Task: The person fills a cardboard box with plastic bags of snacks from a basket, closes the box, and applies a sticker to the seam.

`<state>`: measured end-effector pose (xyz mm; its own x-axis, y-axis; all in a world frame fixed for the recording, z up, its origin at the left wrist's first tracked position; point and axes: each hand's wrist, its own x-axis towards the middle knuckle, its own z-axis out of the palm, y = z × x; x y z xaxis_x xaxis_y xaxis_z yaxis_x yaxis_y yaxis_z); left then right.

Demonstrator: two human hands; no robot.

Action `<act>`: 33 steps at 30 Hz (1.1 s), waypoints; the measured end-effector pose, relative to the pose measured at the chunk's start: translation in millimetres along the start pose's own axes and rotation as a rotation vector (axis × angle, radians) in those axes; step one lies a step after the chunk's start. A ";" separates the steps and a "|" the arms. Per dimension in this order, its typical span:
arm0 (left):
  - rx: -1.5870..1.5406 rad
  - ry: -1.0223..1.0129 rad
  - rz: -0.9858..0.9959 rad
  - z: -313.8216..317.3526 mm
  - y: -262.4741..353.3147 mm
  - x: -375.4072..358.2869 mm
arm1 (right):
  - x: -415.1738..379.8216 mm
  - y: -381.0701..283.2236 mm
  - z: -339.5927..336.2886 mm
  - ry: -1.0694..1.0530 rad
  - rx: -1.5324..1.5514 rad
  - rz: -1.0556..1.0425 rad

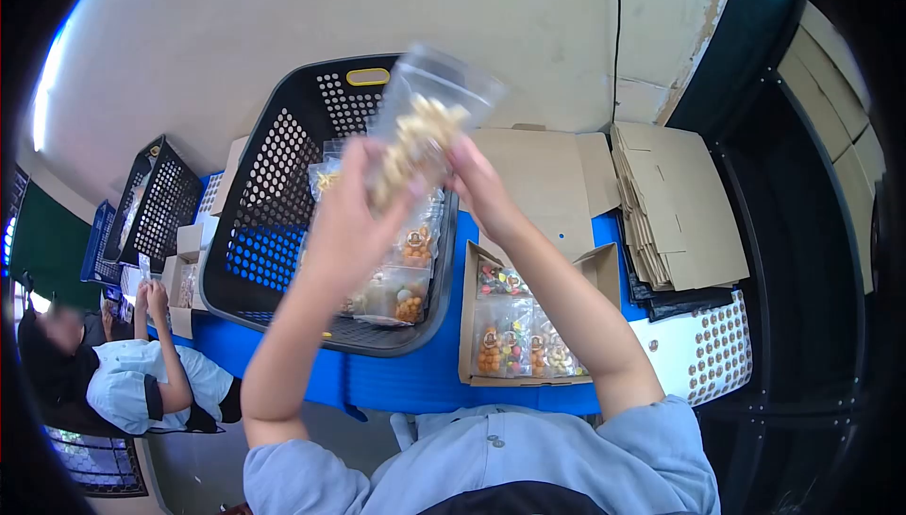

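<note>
A clear plastic zip bag of pale yellow snack pieces [422, 133] is held up in front of me, blurred by motion. My left hand [344, 222] closes round its lower left side. On the other side, my right hand [479, 189] grips the bag's right edge with its fingertips. Below and to the left is a large black perforated basket [215, 274], where several snack bags [406, 293] lie partly hidden by my left arm. An open cardboard box [466, 321] under my right forearm contains bags of orange and multicoloured snacks [500, 340].
Flat folded cardboard boxes [684, 208] are stacked at right, above a sheet of round stickers [722, 354]. Blue cloth [396, 388] covers the table. Another black basket [175, 199] stands at left, near a co-worker [142, 373] with raised hands. Dark shelving [802, 251] borders the right.
</note>
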<state>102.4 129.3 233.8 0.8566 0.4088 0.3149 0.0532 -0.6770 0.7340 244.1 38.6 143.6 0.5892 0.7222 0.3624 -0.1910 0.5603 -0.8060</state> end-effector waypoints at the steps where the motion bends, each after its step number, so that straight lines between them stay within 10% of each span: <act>1: -0.182 -0.095 -0.050 6.5 23.4 -26.6 | -26.3 -8.9 -5.3 -0.026 -0.046 0.016; 4: -0.020 -0.133 0.243 42.4 32.8 -93.7 | -111.1 -51.1 -19.2 -0.087 -0.176 0.086; 9: -0.716 -0.327 -0.171 107.5 23.0 -130.3 | -204.2 -55.1 -21.8 0.256 -0.363 0.083; 13: -0.844 -0.279 -0.112 138.4 11.0 -152.0 | -229.1 -56.5 0.8 0.430 -0.213 0.164; 33: -0.900 0.084 -0.195 143.7 -3.3 -188.5 | -244.2 -42.7 -4.4 0.073 -0.168 0.375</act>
<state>14.6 -33.5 85.5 0.8327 0.5322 0.1532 -0.2563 0.1250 0.9585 111.8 -163.4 87.4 0.5581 0.8298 -0.0004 -0.2761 0.1853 -0.9431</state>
